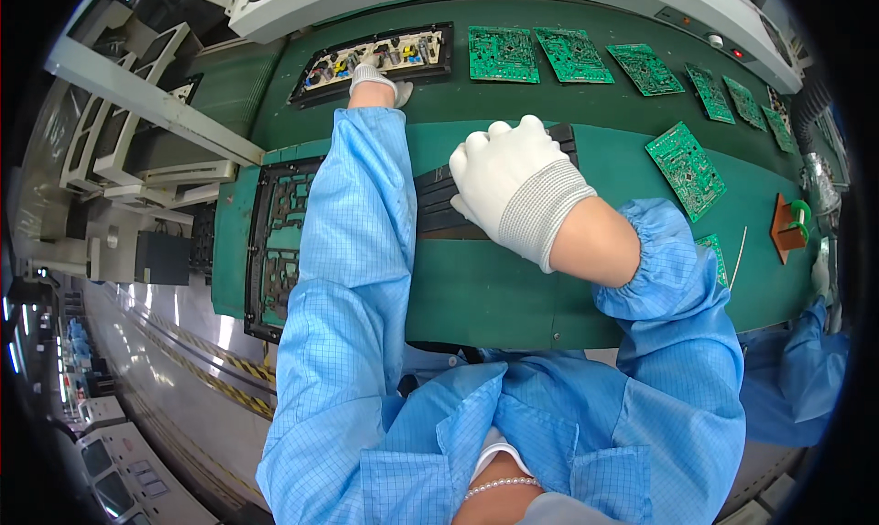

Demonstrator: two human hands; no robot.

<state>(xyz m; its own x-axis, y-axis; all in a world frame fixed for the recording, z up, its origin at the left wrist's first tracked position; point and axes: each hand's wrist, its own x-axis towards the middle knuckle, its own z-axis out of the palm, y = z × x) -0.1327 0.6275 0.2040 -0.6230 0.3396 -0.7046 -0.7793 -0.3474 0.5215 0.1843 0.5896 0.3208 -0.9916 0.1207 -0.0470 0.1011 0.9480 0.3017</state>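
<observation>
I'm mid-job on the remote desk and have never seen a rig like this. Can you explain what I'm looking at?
There's no machine arm here: a person works with two gloved hands. The single picture comes from a wide fisheye camera on their head, looking down, so edges bend and picture left is their left.

On the green work surface, green circuit boards lie across the back and right. A dark frame with cutouts sits at left.

The left hand reaches to a black-rimmed tray of electronic parts. The right hand is curled over a black slatted piece. The fingertips are largely hidden, so I can't confirm a grip.
</observation>
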